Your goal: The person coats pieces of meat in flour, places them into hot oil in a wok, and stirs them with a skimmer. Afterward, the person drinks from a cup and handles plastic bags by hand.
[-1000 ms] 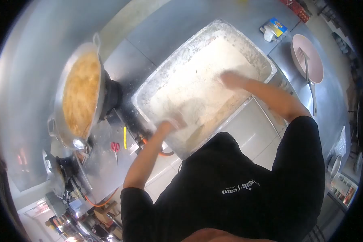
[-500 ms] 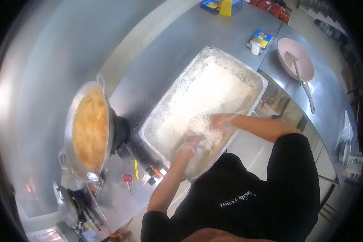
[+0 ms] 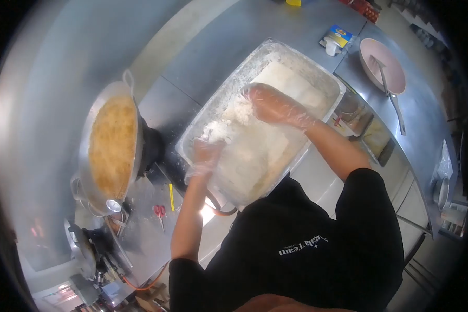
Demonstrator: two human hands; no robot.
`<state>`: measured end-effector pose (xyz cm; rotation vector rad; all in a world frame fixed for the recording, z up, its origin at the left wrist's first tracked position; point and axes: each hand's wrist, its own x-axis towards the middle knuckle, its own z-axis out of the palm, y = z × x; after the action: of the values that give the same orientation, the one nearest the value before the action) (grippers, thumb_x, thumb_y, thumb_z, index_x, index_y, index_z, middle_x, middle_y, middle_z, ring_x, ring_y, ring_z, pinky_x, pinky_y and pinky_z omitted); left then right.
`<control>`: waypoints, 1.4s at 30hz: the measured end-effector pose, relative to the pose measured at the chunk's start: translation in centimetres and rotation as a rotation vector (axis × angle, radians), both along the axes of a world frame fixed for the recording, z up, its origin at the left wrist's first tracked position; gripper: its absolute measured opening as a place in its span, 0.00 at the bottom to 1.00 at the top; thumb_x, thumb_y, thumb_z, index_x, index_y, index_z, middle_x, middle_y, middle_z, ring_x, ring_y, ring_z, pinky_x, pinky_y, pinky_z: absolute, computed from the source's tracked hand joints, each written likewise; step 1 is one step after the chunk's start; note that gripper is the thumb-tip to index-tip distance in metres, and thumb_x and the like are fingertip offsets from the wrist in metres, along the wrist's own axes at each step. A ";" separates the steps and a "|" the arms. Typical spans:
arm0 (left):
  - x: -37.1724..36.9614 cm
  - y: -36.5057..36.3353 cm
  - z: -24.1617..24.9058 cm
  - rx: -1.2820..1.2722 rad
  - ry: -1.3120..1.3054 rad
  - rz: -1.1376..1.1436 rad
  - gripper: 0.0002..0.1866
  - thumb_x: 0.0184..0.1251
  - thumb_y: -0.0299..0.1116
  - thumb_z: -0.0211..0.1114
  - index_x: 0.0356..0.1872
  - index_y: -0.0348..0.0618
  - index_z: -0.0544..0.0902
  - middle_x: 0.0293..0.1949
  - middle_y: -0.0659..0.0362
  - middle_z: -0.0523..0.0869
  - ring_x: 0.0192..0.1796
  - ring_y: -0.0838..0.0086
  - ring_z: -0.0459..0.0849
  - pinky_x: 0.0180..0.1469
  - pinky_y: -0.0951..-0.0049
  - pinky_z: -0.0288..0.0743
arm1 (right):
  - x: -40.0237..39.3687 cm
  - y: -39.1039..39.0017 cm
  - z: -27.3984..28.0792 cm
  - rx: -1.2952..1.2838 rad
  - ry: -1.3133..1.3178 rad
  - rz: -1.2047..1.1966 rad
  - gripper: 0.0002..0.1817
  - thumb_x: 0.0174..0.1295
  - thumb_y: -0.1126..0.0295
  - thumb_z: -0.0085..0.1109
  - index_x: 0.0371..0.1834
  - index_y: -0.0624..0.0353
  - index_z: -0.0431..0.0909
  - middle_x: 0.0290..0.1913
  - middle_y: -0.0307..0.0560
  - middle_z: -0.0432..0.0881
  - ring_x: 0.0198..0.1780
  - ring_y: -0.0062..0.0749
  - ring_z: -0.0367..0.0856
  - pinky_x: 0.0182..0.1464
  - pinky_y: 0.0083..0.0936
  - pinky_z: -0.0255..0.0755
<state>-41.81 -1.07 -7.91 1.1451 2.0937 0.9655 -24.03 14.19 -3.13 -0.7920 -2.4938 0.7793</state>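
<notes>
So the big metal tray (image 3: 328, 78) sits at a slant in the middle of the frame, with a wide bed of white powder (image 3: 278, 78) in it, looks like flour. Both hands are in there, wearing clear, crinkly plastic gloves.

The right hand (image 3: 273, 104) is around the centre of the tray, back of the hand up, fingers bent down toward some pale, lumpy clumps (image 3: 240, 113). That grip looks partly curled, but I can't tell if it's actually got hold of any. The left hand (image 3: 207, 153) is at the tray's left side, right by another crumbly white heap (image 3: 217, 131). Fingers are blurry, so no clue how closed that grip is or what's in it. The two hands are apart from each other.

Over on the left of the frame there's a big two-handled wok (image 3: 85, 140) full of golden, foamy stuff (image 3: 112, 145). Below and right of it, red-handled scissors (image 3: 160, 212) lie near a yellow strip (image 3: 171, 197). Upper right, a pink frying pan (image 3: 395, 73) has a slotted spatula (image 3: 382, 75) resting in it, and a blue-and-yellow box (image 3: 339, 35) sits nearby on the grey metal tabletop (image 3: 208, 47).
</notes>
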 end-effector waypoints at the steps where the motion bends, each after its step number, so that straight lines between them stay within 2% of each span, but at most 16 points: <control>1: -0.4 -0.1 -0.1 0.060 0.008 -0.045 0.12 0.51 0.35 0.68 0.25 0.35 0.79 0.23 0.58 0.81 0.24 0.72 0.77 0.30 0.72 0.72 | 0.0 -0.2 0.5 0.044 0.031 -0.011 0.10 0.48 0.81 0.44 0.31 0.72 0.74 0.32 0.63 0.77 0.39 0.54 0.76 0.44 0.37 0.69; 3: -1.0 -0.2 -0.8 0.179 0.008 -0.140 0.13 0.52 0.36 0.67 0.22 0.35 0.79 0.20 0.57 0.80 0.21 0.71 0.75 0.28 0.73 0.71 | -0.2 -0.3 1.3 0.065 0.010 -0.029 0.10 0.48 0.80 0.45 0.32 0.72 0.75 0.34 0.64 0.77 0.40 0.53 0.76 0.45 0.37 0.69; 6: -1.9 -0.1 -3.8 -0.386 0.276 -0.329 0.11 0.56 0.35 0.61 0.24 0.35 0.80 0.23 0.52 0.82 0.25 0.65 0.79 0.31 0.70 0.72 | 0.1 -0.6 0.0 -0.109 -0.133 -0.094 0.13 0.52 0.75 0.49 0.39 0.70 0.74 0.39 0.62 0.77 0.45 0.51 0.75 0.51 0.35 0.67; 7: -1.0 -0.8 -5.2 -0.414 0.373 -0.448 0.11 0.56 0.35 0.59 0.25 0.35 0.80 0.25 0.51 0.82 0.27 0.63 0.80 0.33 0.69 0.73 | 0.1 -0.5 -1.0 -0.194 -0.196 -0.122 0.14 0.53 0.72 0.51 0.42 0.69 0.74 0.41 0.60 0.78 0.48 0.50 0.74 0.54 0.34 0.66; 10: 2.0 -2.9 -10.6 -0.356 0.649 -0.711 0.11 0.58 0.33 0.54 0.29 0.35 0.80 0.31 0.48 0.83 0.34 0.59 0.81 0.37 0.66 0.74 | 1.1 1.1 -8.0 -0.123 -0.213 -0.127 0.14 0.55 0.68 0.52 0.38 0.69 0.76 0.39 0.59 0.79 0.45 0.49 0.76 0.50 0.33 0.68; 12: 3.1 -4.4 -13.3 -0.183 0.781 -0.770 0.11 0.58 0.31 0.51 0.32 0.35 0.80 0.34 0.46 0.82 0.39 0.59 0.82 0.41 0.64 0.74 | 1.8 1.1 -7.2 -0.132 -0.155 -0.194 0.14 0.56 0.66 0.52 0.37 0.67 0.77 0.38 0.58 0.79 0.44 0.48 0.76 0.47 0.34 0.69; 16: 3.5 -4.3 -12.2 -0.411 0.606 -0.907 0.12 0.57 0.33 0.54 0.37 0.37 0.79 0.36 0.47 0.82 0.41 0.60 0.81 0.44 0.66 0.74 | 3.1 1.5 -7.4 0.007 -0.271 -0.228 0.13 0.56 0.64 0.53 0.36 0.63 0.78 0.36 0.58 0.79 0.41 0.47 0.77 0.42 0.35 0.71; 22: 3.0 -4.2 -9.9 -0.419 0.534 -0.991 0.13 0.57 0.34 0.56 0.40 0.36 0.78 0.39 0.47 0.81 0.43 0.61 0.80 0.46 0.66 0.72 | 5.1 0.2 -7.2 0.113 -0.007 -0.178 0.11 0.55 0.65 0.55 0.34 0.60 0.79 0.34 0.57 0.80 0.36 0.49 0.77 0.39 0.33 0.72; 27: 2.7 -3.3 -7.4 -0.373 0.387 -1.018 0.15 0.56 0.34 0.57 0.42 0.36 0.78 0.40 0.48 0.81 0.45 0.62 0.79 0.48 0.67 0.71 | 5.4 -1.2 -8.3 -0.182 0.052 -0.266 0.10 0.54 0.66 0.54 0.34 0.59 0.79 0.33 0.57 0.79 0.36 0.51 0.76 0.38 0.37 0.70; 28: 2.6 -3.0 -6.9 -0.336 0.304 -0.988 0.15 0.56 0.34 0.57 0.42 0.36 0.78 0.41 0.48 0.81 0.45 0.62 0.79 0.49 0.67 0.71 | 5.2 -1.6 -9.1 -0.152 0.044 -0.243 0.10 0.54 0.66 0.54 0.34 0.58 0.79 0.32 0.57 0.79 0.36 0.51 0.76 0.38 0.38 0.70; 31: 2.9 -2.3 -7.3 -0.059 -0.120 -0.717 0.16 0.55 0.35 0.60 0.42 0.37 0.77 0.40 0.49 0.81 0.44 0.64 0.79 0.48 0.68 0.72 | 4.7 -3.2 -12.1 0.070 -0.102 0.037 0.11 0.52 0.65 0.54 0.36 0.56 0.80 0.31 0.58 0.79 0.35 0.51 0.77 0.38 0.39 0.71; 33: 3.2 -1.7 -9.1 0.235 -0.461 -0.482 0.16 0.53 0.37 0.64 0.40 0.39 0.78 0.36 0.51 0.82 0.39 0.67 0.81 0.44 0.70 0.73 | 3.5 -5.1 -10.9 -0.008 -0.217 0.201 0.11 0.53 0.66 0.56 0.38 0.58 0.80 0.34 0.55 0.80 0.36 0.49 0.78 0.40 0.33 0.73; 36: 3.7 -0.5 -11.7 0.338 -0.276 -0.447 0.19 0.51 0.38 0.67 0.41 0.39 0.76 0.35 0.51 0.82 0.38 0.68 0.81 0.43 0.71 0.73 | 3.1 -6.5 -13.3 -0.122 -0.197 0.181 0.13 0.53 0.65 0.57 0.39 0.59 0.79 0.35 0.55 0.80 0.36 0.49 0.77 0.43 0.34 0.72; 38: 3.7 -0.9 -9.3 0.328 -0.210 -0.445 0.20 0.51 0.40 0.66 0.42 0.38 0.75 0.35 0.50 0.82 0.38 0.66 0.81 0.42 0.70 0.74 | 2.7 -6.9 -13.1 -0.286 -0.101 0.168 0.13 0.53 0.64 0.57 0.39 0.59 0.79 0.35 0.55 0.80 0.37 0.49 0.77 0.44 0.34 0.71; 39: 3.7 -1.2 -8.5 0.320 -0.179 -0.443 0.21 0.51 0.41 0.66 0.42 0.38 0.75 0.34 0.50 0.82 0.37 0.64 0.81 0.42 0.69 0.74 | 2.7 -6.8 -13.2 -0.241 -0.162 0.163 0.14 0.53 0.64 0.56 0.40 0.60 0.78 0.37 0.56 0.80 0.39 0.50 0.76 0.46 0.35 0.70; 42: 4.0 -0.4 -12.2 0.129 0.034 -0.417 0.17 0.55 0.41 0.62 0.41 0.41 0.79 0.38 0.51 0.81 0.41 0.61 0.79 0.45 0.65 0.73 | 3.0 -6.0 -13.9 -0.104 -0.298 0.135 0.17 0.53 0.64 0.54 0.43 0.61 0.77 0.42 0.57 0.79 0.45 0.52 0.75 0.48 0.36 0.69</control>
<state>-37.78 -1.45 -20.08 1.5933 1.7343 0.8897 -21.07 8.20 -17.02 -0.8358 -2.8145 0.9009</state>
